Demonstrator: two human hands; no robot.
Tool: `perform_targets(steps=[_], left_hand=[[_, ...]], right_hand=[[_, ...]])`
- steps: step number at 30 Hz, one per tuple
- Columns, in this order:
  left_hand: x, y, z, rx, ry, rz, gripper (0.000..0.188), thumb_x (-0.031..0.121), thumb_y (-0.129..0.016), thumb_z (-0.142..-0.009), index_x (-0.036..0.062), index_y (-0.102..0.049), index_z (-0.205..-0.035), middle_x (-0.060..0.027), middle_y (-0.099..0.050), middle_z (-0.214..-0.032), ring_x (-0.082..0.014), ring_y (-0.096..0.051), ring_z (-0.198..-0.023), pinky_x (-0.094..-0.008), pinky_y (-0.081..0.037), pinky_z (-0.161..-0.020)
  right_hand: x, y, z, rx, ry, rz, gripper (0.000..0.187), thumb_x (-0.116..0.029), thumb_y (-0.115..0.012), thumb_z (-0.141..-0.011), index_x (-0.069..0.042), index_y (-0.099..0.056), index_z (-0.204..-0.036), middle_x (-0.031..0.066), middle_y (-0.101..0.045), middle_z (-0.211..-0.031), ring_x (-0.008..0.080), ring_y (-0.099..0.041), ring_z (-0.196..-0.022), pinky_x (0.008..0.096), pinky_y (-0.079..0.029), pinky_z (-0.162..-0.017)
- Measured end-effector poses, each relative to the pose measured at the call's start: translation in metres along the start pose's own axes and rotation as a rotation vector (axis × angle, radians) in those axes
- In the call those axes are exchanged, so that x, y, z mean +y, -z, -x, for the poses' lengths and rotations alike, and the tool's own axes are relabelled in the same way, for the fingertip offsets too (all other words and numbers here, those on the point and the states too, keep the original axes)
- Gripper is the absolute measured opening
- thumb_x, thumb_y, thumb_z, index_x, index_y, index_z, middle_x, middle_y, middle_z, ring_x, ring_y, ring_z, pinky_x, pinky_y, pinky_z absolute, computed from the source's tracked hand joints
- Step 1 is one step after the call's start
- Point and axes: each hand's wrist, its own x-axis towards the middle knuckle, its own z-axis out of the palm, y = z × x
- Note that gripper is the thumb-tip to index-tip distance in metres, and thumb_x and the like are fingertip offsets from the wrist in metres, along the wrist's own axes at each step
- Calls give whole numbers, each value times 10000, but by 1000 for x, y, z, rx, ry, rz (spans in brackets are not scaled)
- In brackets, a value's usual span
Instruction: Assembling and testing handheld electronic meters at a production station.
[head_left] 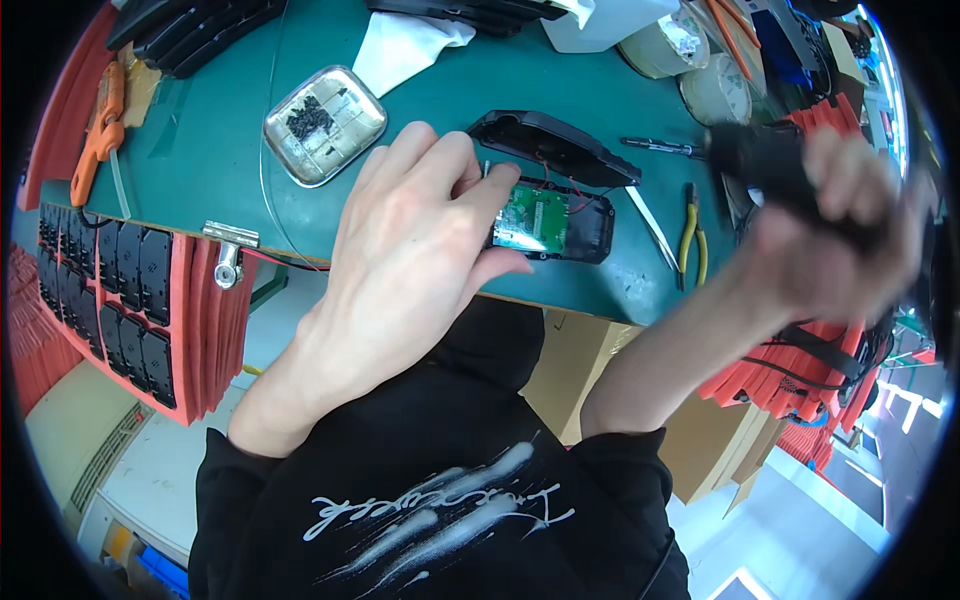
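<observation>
Lying far left on green mat [200, 170]: orange tool [97, 130]; right of it, metal tray [325, 125] with dark screws. Left hand [420, 235] at centre, fingers together, pressing down on open black device [555, 222] with green circuit board showing, near table's near edge. Black cover [555, 145] just beyond. Yellow-handled pliers [690, 235] right of device. Right hand [830, 235], blurred, closed around black tool [775, 170].

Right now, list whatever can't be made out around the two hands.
Head view only:
- Right hand: motion-blurred; the dark tool it grips can't be identified.
- Open device: left hand covers its near end.
- Metal tray: dark small parts inside, too small to tell.
- Rolls: cut by top edge.
</observation>
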Motion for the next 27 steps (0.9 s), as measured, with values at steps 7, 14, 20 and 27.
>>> perform_targets(steps=[7,14,20,27], left_hand=[[3,0,2,-17,8,3,609,250,-900,-656,-8,-733,-1182,-76,-515,-898,-250,-508,-851,-385,-469,-746],[6,4,-2,-34,20,7,604,215,-899,-671,-10,-721,-1203,-81,-513,-934,-253,-511,-857,-381,-469,-741],[12,-1,8,-7,48,32,549,110,-863,-730,-45,-690,-1227,-100,-527,-990,-272,-517,-903,-403,-460,-791],[7,-6,23,67,28,1,515,101,-852,-747,-41,-697,-1217,-92,-549,-999,-268,-527,-887,-399,-449,-763]], right_hand=[[63,-20,20,395,-22,390,181,-194,-667,-988,-16,-637,-1009,70,-658,-871,150,-633,-783,344,-521,-775],[11,-47,60,222,-349,970,222,-151,-682,-982,9,-677,-1136,106,-687,-1044,210,-654,-971,371,-512,-891],[11,-44,103,-319,-413,1087,211,-50,-692,-905,31,-681,-1100,107,-712,-1175,212,-658,-1043,346,-494,-946],[-15,-45,121,-108,-670,584,193,-13,-712,-851,52,-671,-1027,181,-702,-1229,280,-665,-1035,365,-497,-942]])
